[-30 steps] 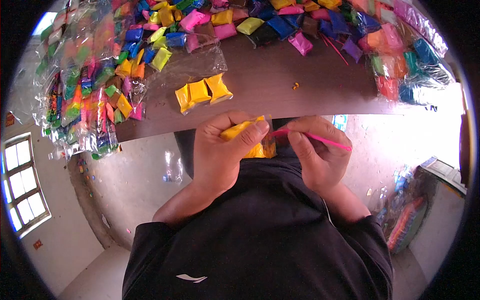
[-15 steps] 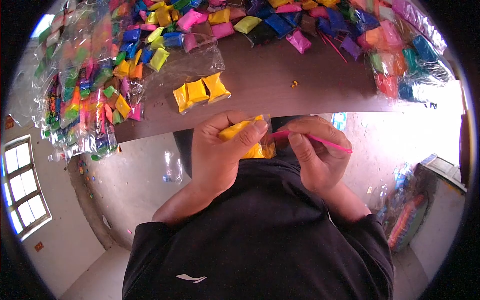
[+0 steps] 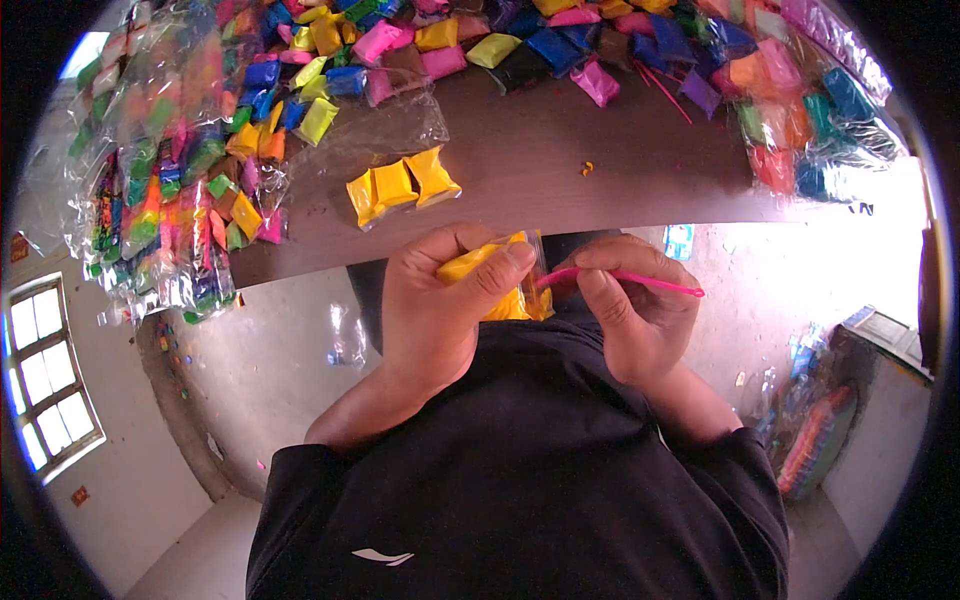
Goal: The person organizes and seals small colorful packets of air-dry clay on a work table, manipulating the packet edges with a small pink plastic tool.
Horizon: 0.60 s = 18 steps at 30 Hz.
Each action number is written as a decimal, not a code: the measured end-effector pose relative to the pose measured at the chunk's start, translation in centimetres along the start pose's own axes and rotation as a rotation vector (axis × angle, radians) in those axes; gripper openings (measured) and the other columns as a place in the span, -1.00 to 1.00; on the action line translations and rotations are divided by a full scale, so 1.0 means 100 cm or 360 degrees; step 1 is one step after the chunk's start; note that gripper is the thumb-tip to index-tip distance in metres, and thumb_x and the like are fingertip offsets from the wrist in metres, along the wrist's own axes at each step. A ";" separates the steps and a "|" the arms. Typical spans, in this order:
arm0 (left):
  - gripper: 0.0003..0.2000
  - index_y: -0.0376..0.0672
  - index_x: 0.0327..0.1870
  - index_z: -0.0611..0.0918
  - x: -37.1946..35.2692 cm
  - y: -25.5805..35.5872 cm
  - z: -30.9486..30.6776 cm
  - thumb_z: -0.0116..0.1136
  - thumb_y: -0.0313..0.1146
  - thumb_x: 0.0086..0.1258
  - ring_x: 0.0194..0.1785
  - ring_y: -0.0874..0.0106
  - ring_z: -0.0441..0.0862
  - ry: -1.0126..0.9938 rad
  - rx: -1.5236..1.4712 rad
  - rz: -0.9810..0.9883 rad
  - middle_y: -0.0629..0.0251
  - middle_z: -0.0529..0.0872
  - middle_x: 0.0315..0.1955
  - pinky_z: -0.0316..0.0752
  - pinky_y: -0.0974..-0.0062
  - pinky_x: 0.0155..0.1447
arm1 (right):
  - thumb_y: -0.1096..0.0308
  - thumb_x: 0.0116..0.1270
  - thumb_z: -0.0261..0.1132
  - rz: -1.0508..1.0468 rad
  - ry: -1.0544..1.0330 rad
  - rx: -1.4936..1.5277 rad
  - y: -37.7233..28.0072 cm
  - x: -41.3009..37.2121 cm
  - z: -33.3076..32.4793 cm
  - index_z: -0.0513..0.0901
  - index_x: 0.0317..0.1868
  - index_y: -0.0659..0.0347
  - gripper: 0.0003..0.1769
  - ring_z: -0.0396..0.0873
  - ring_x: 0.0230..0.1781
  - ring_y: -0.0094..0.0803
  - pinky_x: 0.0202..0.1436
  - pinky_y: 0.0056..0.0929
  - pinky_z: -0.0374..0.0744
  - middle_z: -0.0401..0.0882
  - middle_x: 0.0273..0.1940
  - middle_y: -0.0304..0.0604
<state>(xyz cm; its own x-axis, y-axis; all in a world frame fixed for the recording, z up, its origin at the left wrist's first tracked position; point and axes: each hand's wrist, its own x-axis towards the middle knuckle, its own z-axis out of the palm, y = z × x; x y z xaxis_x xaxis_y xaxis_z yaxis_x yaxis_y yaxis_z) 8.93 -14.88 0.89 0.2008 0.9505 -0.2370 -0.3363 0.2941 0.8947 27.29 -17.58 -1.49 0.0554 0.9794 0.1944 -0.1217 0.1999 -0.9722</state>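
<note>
My left hand (image 3: 435, 300) is closed around a yellow packet of modelling clay (image 3: 508, 306) in a clear wrapper, thumb pressed on its top. Between the thumb and fingers of my right hand (image 3: 640, 305) is a thin pink plastic modelling tool (image 3: 655, 284). Its left tip reaches the clear edge of the wrapper. Both hands are in front of my body, just off the table's near edge. Beyond my left hand, a group of yellow clay packets (image 3: 395, 184) lies side by side on the brown table (image 3: 520, 150).
Many coloured clay packets (image 3: 555, 50) are piled along the table's far side. Clear bags of packets stand at the left (image 3: 165, 190) and right (image 3: 790, 130). Small yellow crumbs (image 3: 587, 169) lie on the table. More plastic bags (image 3: 805, 420) rest on the floor at right.
The pink tool has tilted in my right hand, its left tip now lower against the wrapper's edge. My left hand keeps its hold on the yellow packet.
</note>
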 end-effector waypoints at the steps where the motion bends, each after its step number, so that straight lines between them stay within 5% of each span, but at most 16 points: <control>1: -0.85 -0.29 -0.10 0.74 0.000 0.001 0.000 0.39 -0.43 0.42 -0.15 0.61 0.71 0.0000 0.0000 0.0001 0.33 0.78 -0.21 0.62 0.61 0.01 | 0.63 0.34 0.32 -0.0009 -0.0002 0.0041 0.001 -0.002 0.000 0.71 -0.13 0.40 -0.88 0.70 -0.20 -0.35 -0.11 -0.45 0.61 0.75 -0.19 -0.02; 18: -0.88 -0.32 -0.13 0.73 -0.001 0.002 0.000 0.39 -0.49 0.41 -0.13 0.60 0.71 -0.0020 -0.0093 -0.0026 0.30 0.79 -0.19 0.61 0.61 0.00 | 0.65 0.33 0.32 -0.0096 0.0027 -0.0095 -0.001 -0.001 -0.001 0.71 -0.16 0.39 -0.89 0.72 -0.20 -0.29 -0.09 -0.40 0.63 0.75 -0.21 0.04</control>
<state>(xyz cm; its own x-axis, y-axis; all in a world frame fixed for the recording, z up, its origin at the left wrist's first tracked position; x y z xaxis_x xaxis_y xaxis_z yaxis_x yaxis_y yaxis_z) 8.83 -14.96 1.05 0.2181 0.9444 -0.2460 -0.3861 0.3151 0.8670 27.40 -17.65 -1.47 0.0774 0.9649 0.2509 -0.0584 0.2557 -0.9650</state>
